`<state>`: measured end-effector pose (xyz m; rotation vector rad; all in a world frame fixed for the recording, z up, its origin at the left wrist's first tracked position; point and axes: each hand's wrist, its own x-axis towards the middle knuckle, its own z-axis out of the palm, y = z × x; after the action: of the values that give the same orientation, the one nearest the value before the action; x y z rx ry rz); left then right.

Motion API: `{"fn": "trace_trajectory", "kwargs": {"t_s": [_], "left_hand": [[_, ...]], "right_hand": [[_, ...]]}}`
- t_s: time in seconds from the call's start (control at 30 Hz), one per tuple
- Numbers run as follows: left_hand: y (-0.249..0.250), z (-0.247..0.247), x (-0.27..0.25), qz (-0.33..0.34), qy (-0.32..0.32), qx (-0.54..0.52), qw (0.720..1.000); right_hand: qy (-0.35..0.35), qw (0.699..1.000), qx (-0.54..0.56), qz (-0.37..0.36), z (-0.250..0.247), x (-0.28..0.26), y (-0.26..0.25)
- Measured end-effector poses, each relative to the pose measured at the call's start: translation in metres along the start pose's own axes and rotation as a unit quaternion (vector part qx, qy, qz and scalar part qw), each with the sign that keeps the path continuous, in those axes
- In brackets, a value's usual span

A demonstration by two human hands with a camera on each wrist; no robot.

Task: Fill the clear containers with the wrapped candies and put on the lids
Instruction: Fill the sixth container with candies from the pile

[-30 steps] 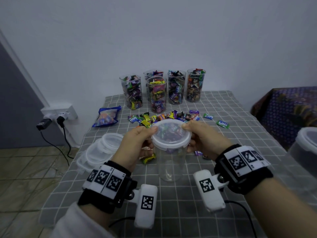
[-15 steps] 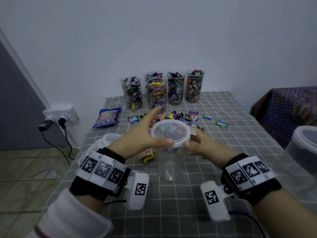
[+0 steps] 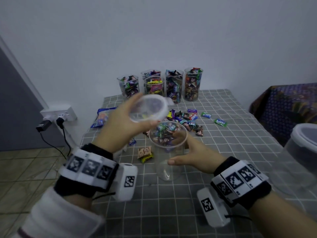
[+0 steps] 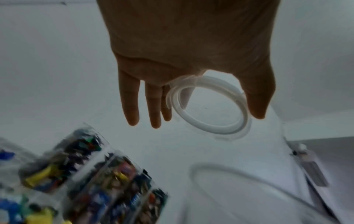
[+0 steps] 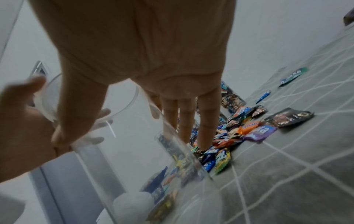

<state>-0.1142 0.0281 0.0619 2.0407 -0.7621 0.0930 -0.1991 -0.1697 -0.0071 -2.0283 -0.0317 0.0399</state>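
Head view: the left hand grasps a round translucent plastic lid between thumb and fingers, raised and tilted above and left of the tall clear plastic container. This container stands upright and empty on the grey checked tablecloth. The right hand lies against the container's right side with fingers extended, thumb in front of the wall. A heap of loose wrapped candies lies just behind it; five filled clear containers stand by the wall.

Left wrist view: thumb and index finger pinch the lid by its rim; the other fingers hang straight.

Right wrist view: the right hand's fingers are straight alongside the container, not curled round it, their tips near the candies.
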Motion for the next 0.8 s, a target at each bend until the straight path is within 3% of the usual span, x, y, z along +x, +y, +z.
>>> {"fn": "trace_trajectory", "kwargs": {"t_s": [0.1,0.2,0.33,0.47,0.67,0.8], "left_hand": [[-0.02,-0.029,0.012,-0.064,0.016,0.078,0.995],[-0.053,-0.04,0.017,-0.146,-0.033,0.205,0.967],[-0.095,-0.039,0.013,-0.233,-0.124,0.297,0.918],[-0.113,-0.026,0.009,-0.249,-0.167,0.34,0.891],[-0.127,-0.022,0.011,-0.264,-0.161,0.36,0.88],[-0.129,-0.026,0.008,-0.296,-0.123,0.376,0.87]], "right_hand": [[-0.002,1.0,-0.007,0.005,-0.002,-0.003,0.0],[0.001,1.0,-0.01,0.009,-0.001,-0.002,0.0],[0.009,1.0,-0.008,0.009,0.002,-0.003,-0.001],[0.02,1.0,-0.006,0.009,0.004,-0.007,-0.002],[0.039,0.999,-0.011,0.007,0.006,-0.009,0.003],[0.036,0.999,-0.006,0.01,0.006,-0.009,0.004]]}}
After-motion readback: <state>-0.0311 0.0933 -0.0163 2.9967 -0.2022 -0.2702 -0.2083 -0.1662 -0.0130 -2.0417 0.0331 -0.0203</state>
